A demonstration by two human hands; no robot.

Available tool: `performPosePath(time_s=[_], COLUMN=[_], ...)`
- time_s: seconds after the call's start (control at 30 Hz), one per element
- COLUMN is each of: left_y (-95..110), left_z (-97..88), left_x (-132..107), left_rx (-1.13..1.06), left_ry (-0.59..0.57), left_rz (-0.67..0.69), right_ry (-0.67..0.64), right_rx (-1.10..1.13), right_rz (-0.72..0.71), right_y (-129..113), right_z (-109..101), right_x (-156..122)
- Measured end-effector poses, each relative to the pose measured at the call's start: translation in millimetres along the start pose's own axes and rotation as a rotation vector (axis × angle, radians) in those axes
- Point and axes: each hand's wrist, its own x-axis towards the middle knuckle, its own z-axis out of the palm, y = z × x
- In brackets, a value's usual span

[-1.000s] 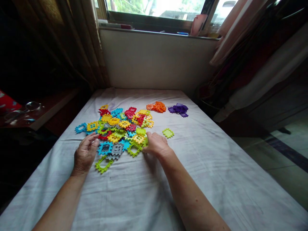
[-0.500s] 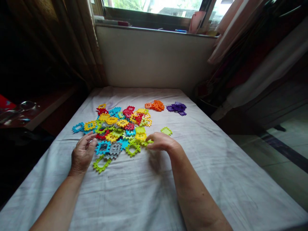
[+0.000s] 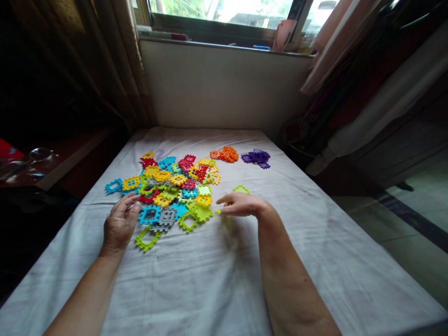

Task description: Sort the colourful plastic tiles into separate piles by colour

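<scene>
A mixed pile of plastic interlocking building tiles [image 3: 178,179], notched along their edges, lies on the sheet in red, yellow, blue, green and grey. My left hand [image 3: 119,224] rests at the pile's left edge, beside a blue frame tile [image 3: 150,215], its fingers loosely bent and apart from the thumb. Just right of the pile, my right hand [image 3: 241,204] is closed on a lime-green tile [image 3: 218,212], mostly hidden under the fingers. Behind that hand lies a single light-green tile [image 3: 241,189]. A lime-green frame tile [image 3: 189,222] sits at the pile's front.
Orange tiles [image 3: 227,154] are heaped farther back, with purple tiles [image 3: 257,157] to their right. A wrinkled pale sheet [image 3: 196,289] covers the surface up to the wall [image 3: 224,86]. Curtains [image 3: 115,65] hang at left, and clothes hang at right.
My right hand has moved right, away from the pile, with a lime-green tile in its fingers. The green tiles at the pile's front have shifted slightly. My left hand stays put.
</scene>
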Motion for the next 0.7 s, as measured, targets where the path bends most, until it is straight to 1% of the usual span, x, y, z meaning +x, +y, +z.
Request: performPosePath(time_s=[0.07,0.13,0.17,0.2,0.23,0.33,0.43,0.5,0.53,0.63,0.7], left_y=[-0.5,-1.3,-1.6,-1.9,-2.1,-1.9,-0.6,0.4,0.8,1.2,0.9], left_z=[0.2,0.6,0.8,0.9,1.0,0.9,0.6,0.5,0.5,0.8,0.9], left_x=[0.4,0.7,0.8,0.7,0.6,0.1,-0.2,-0.2,-0.2,-0.2,-0.3], left_rx=[0.002,-0.001,-0.005,-0.007,-0.007,0.002,-0.001,0.0,0.001,0.004,0.0], left_ry=[-0.004,-0.003,-0.001,0.0,0.0,0.006,0.013,0.013,0.014,0.019,0.021], left_rz=[-0.004,-0.005,-0.005,-0.006,-0.005,0.008,0.011,0.011,0.015,0.024,0.018], right_ry=[0.216,0.46,0.555,0.618,0.649,0.644,0.673,0.677,0.649,0.491,0.412], right_rx=[0.011,-0.042,-0.076,-0.104,-0.124,-0.159,-0.19,-0.188,-0.175,-0.155,-0.198], right_rz=[0.132,0.288,0.356,0.408,0.445,0.485,0.461,0.374,0.304,0.081,0.006], right_y=[19.1,37.2,44.9,51.3,56.1,60.4,48.7,33.2,23.9,-4.4,-18.4], right_z=[-7.2,-10.1,-9.7,-8.2,-6.2,-0.4,1.1,2.5,4.4,16.5,26.8], right_x=[-0.6,1.2,2.9,4.9,7.0,12.2,14.1,14.7,15.3,19.3,23.1])
